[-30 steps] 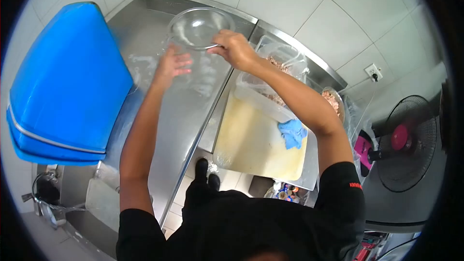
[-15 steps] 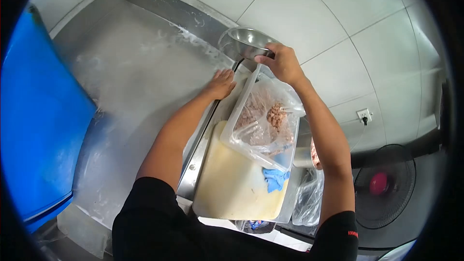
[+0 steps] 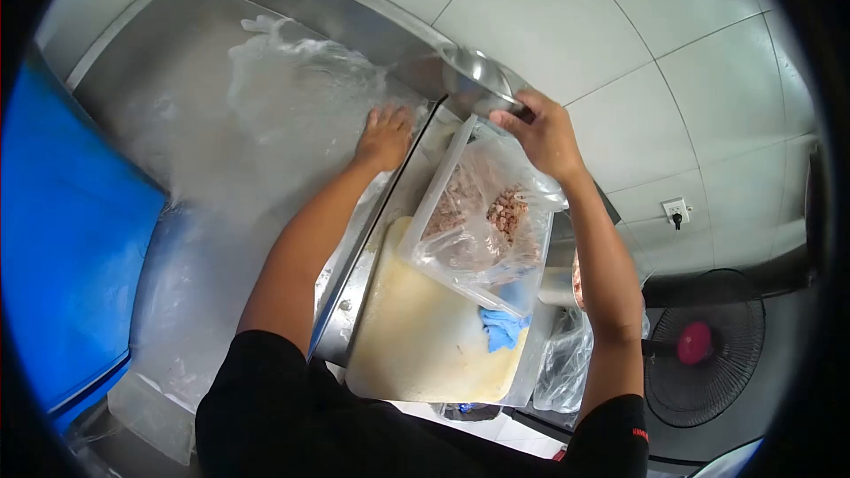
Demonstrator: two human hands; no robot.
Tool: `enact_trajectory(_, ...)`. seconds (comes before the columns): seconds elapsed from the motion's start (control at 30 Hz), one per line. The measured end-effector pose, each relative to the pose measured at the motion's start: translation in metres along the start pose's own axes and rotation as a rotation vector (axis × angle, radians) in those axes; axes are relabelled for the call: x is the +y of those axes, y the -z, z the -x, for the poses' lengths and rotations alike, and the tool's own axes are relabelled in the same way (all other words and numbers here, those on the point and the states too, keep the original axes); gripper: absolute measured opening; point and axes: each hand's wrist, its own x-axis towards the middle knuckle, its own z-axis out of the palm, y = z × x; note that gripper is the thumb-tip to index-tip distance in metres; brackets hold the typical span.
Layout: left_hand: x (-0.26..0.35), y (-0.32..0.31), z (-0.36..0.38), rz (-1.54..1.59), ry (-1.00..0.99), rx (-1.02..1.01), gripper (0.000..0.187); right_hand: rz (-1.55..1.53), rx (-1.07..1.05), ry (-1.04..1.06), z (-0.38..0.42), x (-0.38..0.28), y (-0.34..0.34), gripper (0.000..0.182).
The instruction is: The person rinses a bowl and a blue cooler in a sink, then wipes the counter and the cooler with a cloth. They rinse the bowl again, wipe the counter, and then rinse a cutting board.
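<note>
My right hand [image 3: 544,133] grips the rim of a round steel bowl [image 3: 478,80], thumb and fingers pinched on its near right edge. The bowl is tilted toward the metal basin [image 3: 204,150], beside the tiled wall, and is blurred. A whitish, see-through splash [image 3: 301,62] spreads leftward from it over the basin. My left hand [image 3: 387,137] is palm down at the basin's right edge, fingers stretched out, holding nothing. Just below my right hand stands a clear plastic tub [image 3: 431,221] lined with a plastic bag, with small pinkish-brown pieces [image 3: 506,215] inside.
Under the tub lies a cream cutting board [image 3: 425,327] with a blue cloth [image 3: 505,329] on it. A large blue container [image 3: 80,239] stands at the left. To the right are a clear plastic bag [image 3: 564,363], a fan [image 3: 704,345] and a wall socket [image 3: 676,211].
The whitish splash has spread far across the basin's back part. My left hand has shifted slightly left, and the bowl has moved a little right in my right hand.
</note>
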Motion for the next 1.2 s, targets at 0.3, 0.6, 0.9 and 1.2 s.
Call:
enact_trajectory(0.3,0.008,-0.007,-0.04,0.336,0.07,-0.014,0.052,-0.063,-0.186,-0.081,0.016,-0.006,0.004,0.03)
enact_trajectory(0.6,0.004,0.012,-0.019,0.11,-0.015,-0.11,0.051,0.293,-0.111,0.1,-0.062,-0.034,-0.02,0.026)
enact_trajectory(0.9,-0.045,0.083,0.107,0.017,0.309,-0.159,0.085,0.583,-0.009,0.141,-0.223,-0.168,-0.073,0.043)
enact_trajectory(1.2,-0.008,0.104,0.235,0.062,0.605,-0.1,0.103,0.512,-0.042,0.354,-0.143,-0.25,-0.045,0.042)
